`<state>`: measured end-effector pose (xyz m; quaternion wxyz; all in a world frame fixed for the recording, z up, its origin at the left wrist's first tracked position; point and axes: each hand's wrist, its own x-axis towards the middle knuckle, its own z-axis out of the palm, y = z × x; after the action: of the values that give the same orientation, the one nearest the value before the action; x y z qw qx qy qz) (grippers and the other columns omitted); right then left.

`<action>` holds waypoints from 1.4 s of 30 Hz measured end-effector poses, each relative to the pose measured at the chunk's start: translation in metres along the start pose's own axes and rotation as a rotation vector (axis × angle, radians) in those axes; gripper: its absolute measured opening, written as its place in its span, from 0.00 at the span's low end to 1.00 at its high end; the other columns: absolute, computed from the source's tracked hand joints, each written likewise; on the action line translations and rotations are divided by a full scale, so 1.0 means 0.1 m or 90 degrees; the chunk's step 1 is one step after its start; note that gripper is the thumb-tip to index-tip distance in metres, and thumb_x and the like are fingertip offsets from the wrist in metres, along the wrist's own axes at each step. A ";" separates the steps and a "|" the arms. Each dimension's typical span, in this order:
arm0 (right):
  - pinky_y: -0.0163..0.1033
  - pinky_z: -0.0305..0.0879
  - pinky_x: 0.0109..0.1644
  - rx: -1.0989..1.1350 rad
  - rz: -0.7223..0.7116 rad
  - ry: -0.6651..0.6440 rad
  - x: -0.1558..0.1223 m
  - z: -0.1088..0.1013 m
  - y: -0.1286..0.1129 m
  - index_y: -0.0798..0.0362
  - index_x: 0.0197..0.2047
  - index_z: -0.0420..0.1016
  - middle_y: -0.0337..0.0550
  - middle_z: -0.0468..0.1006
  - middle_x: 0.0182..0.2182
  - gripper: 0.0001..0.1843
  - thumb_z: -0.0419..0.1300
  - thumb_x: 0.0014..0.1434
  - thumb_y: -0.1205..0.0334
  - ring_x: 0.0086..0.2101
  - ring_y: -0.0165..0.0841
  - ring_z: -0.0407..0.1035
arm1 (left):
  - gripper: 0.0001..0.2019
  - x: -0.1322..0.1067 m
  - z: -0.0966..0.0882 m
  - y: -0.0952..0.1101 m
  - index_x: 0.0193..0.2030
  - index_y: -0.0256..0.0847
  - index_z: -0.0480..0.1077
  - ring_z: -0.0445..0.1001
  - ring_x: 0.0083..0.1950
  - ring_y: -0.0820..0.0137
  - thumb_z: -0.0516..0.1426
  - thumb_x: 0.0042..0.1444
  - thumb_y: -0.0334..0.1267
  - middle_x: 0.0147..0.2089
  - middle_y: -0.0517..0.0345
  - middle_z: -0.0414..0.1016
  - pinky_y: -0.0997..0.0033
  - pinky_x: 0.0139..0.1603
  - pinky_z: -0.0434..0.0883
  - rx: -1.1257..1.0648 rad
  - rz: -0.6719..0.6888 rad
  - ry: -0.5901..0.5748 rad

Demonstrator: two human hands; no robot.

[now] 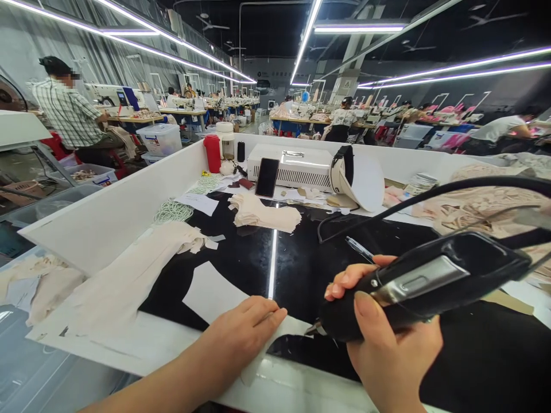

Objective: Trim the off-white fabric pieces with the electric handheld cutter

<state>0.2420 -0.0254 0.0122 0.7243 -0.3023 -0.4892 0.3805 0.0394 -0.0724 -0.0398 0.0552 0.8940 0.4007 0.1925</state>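
The left hand (252,327) rests on a pale piece (293,327); whether it grips, I can't tell. Over the black tabletop's (301,258) near right, the right hand (394,344) clasps a bulky black tool (430,299) with a silver panel (424,278) — its long axis slants from far right to near left, metal tip (317,328) pointing left at the pale piece. Beyond lies a cream stack (267,213).

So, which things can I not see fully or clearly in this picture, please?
All in the head view:
Part of the white piece: covered by the left hand.
Part of the right hand: hidden behind the black handheld tool.
The rest of the thick black cable: cut off by the right edge.
Writing on the far wall: too small.
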 end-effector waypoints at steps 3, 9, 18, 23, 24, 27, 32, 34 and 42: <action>0.38 0.76 0.33 -0.005 -0.008 -0.007 -0.04 -0.02 -0.02 0.45 0.52 0.74 0.35 0.79 0.32 0.19 0.72 0.60 0.63 0.29 0.31 0.76 | 0.29 0.00 0.00 -0.01 0.66 0.35 0.63 0.76 0.55 0.59 0.53 0.59 0.15 0.58 0.46 0.74 0.62 0.52 0.82 -0.026 -0.033 -0.029; 0.38 0.76 0.31 -0.006 -0.008 -0.005 -0.11 -0.04 -0.05 0.45 0.54 0.73 0.36 0.79 0.33 0.20 0.71 0.60 0.65 0.30 0.32 0.76 | 0.28 0.01 -0.05 -0.01 0.62 0.37 0.66 0.77 0.53 0.60 0.54 0.57 0.14 0.56 0.49 0.75 0.63 0.50 0.82 -0.022 -0.031 -0.037; 0.37 0.77 0.29 0.007 -0.029 0.026 -0.16 0.05 -0.11 0.47 0.51 0.74 0.36 0.80 0.30 0.19 0.73 0.59 0.65 0.28 0.31 0.76 | 0.16 0.01 0.00 0.00 0.56 0.35 0.69 0.79 0.50 0.61 0.54 0.65 0.20 0.52 0.50 0.78 0.63 0.51 0.81 0.060 0.002 -0.023; 0.37 0.78 0.30 0.010 -0.041 0.024 -0.18 0.05 -0.12 0.48 0.51 0.74 0.37 0.80 0.30 0.19 0.73 0.59 0.65 0.28 0.32 0.76 | 0.13 0.01 0.12 0.09 0.56 0.32 0.70 0.81 0.47 0.60 0.54 0.67 0.22 0.48 0.49 0.80 0.62 0.47 0.82 0.185 0.013 0.021; 0.37 0.78 0.30 0.009 -0.039 0.023 -0.19 0.05 -0.12 0.48 0.51 0.74 0.37 0.80 0.30 0.19 0.73 0.59 0.65 0.28 0.31 0.76 | 0.11 0.01 0.14 0.11 0.56 0.33 0.71 0.81 0.47 0.60 0.57 0.68 0.26 0.48 0.49 0.80 0.61 0.47 0.82 0.201 0.010 0.033; 0.37 0.79 0.32 0.005 -0.033 0.022 -0.21 0.04 -0.11 0.48 0.52 0.73 0.36 0.80 0.31 0.20 0.73 0.59 0.65 0.28 0.31 0.76 | 0.20 0.00 0.19 0.18 0.59 0.37 0.70 0.82 0.50 0.56 0.65 0.67 0.47 0.51 0.46 0.81 0.55 0.52 0.80 0.236 0.009 0.056; 0.37 0.79 0.32 0.006 -0.031 0.012 -0.22 0.03 -0.11 0.47 0.52 0.73 0.36 0.79 0.31 0.20 0.72 0.60 0.65 0.29 0.31 0.76 | 0.36 -0.03 0.23 0.26 0.62 0.42 0.69 0.81 0.56 0.53 0.68 0.56 0.64 0.55 0.40 0.81 0.53 0.58 0.77 0.283 0.016 0.057; 0.37 0.79 0.33 0.005 -0.034 0.011 -0.22 0.04 -0.12 0.47 0.52 0.73 0.36 0.79 0.31 0.19 0.72 0.60 0.65 0.29 0.31 0.76 | 0.37 -0.05 0.24 0.27 0.63 0.42 0.69 0.81 0.57 0.53 0.68 0.56 0.65 0.56 0.39 0.80 0.54 0.58 0.76 0.295 0.012 0.052; 0.41 0.79 0.32 -0.027 -0.019 0.032 -0.24 0.03 -0.14 0.48 0.50 0.73 0.36 0.79 0.30 0.19 0.72 0.58 0.64 0.28 0.33 0.76 | 0.39 -0.08 0.33 0.30 0.64 0.42 0.68 0.80 0.59 0.52 0.67 0.55 0.67 0.58 0.37 0.80 0.55 0.62 0.74 0.300 0.000 0.079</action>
<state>0.2378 -0.0529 0.0134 0.7350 -0.3199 -0.4834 0.3517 0.0683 -0.0963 -0.0647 -0.1797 0.8687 0.4372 0.1480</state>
